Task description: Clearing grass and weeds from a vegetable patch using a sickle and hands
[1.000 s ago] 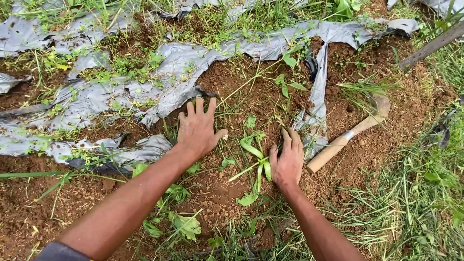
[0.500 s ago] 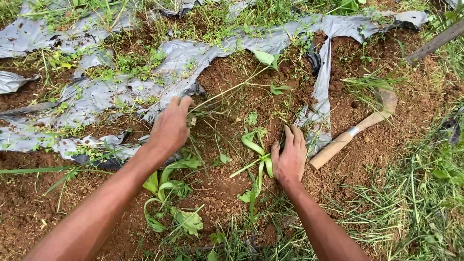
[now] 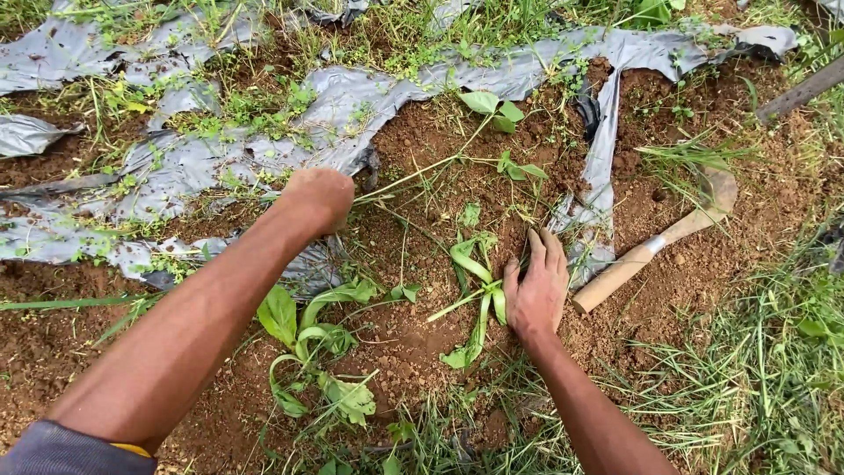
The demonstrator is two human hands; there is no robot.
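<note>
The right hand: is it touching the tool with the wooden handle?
Apart. In the head view, the right hand lies flat on the soil, and a strip of bare soil shows between it and the tool's handle.

Outdoor farm plot: torn grey plastic mulch (image 3: 202, 158) lying over red soil (image 3: 422, 334), weeds growing, hand hoe (image 3: 655, 246) resting nearby.

Both forearms bare, no gloves, no watch, no rings visible. Left hand (image 3: 321, 195): seen from the back, fingers out of view, soil dust on the knuckles. Right hand (image 3: 536, 290): dirt smudged on fingers and back of hand. Only clothing in frame is a dark grey sleeve (image 3: 61, 450) at the left arm's upper end, with a thin yellow edge (image 3: 132, 449) just beside the sleeve's hem.
</note>
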